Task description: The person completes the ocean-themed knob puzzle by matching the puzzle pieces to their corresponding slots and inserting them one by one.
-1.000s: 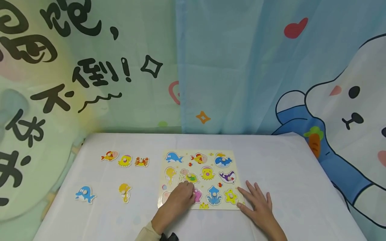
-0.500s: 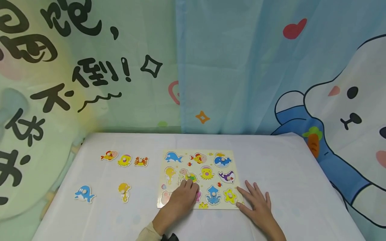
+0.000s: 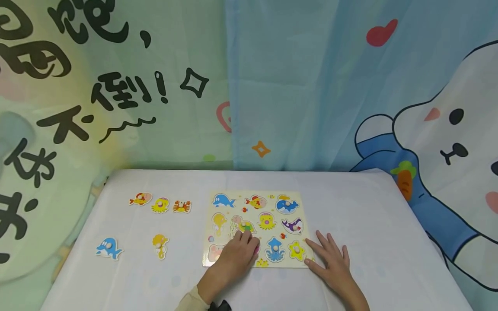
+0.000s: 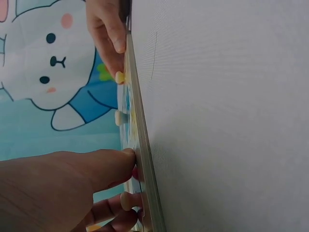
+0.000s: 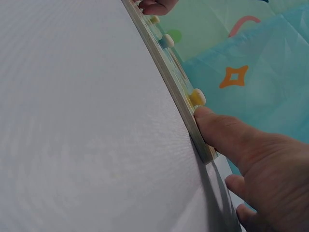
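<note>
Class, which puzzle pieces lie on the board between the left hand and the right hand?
In the head view: a blue squid and a yellow star, plus the edge of a pink piece mostly covered by the left hand.

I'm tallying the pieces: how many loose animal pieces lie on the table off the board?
5, all left of the board: fish, octopus and crab in the far row; blue piece and seahorse nearer. None seem hidden there.
</note>
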`<state>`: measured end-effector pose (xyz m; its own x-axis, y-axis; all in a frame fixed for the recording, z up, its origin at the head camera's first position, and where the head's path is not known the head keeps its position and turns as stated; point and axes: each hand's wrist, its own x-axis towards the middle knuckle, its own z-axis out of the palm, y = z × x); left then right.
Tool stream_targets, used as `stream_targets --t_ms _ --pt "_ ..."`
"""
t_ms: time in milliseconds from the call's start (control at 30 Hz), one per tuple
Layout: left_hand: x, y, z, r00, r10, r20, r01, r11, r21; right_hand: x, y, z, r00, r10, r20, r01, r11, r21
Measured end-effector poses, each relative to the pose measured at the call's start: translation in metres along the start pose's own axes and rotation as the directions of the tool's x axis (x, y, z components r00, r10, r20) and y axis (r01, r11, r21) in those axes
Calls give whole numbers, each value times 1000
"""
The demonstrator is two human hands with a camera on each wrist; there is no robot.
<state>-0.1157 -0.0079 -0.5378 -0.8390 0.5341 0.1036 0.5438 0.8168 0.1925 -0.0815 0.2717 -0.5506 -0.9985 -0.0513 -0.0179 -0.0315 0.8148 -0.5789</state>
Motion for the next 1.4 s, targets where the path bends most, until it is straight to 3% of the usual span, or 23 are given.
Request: stream_targets --t_ms 267,500,933,1267,1400 --pt "0 -1 0 1000 11 9 -11 1000 -7 -1 -1 0 1000 0 -10 0 1000 -6" --pt "-2 -5 -6 998 58 -2 -58 998 -40 -2 -2 0 1000 28 13 -28 1000 -8" --pt "-4 2 -12 999 30 39 -31 999 15 0 0 2 1000 30 10 -30 1000 -9" --pt "-6 5 -20 998 59 12 -60 997 57 0 -2 0 1000 15 6 -15 1000 -8" --pt "-7 5 -21 997 66 30 -67 996 58 0 -2 0 1000 14 7 -14 1000 -6"
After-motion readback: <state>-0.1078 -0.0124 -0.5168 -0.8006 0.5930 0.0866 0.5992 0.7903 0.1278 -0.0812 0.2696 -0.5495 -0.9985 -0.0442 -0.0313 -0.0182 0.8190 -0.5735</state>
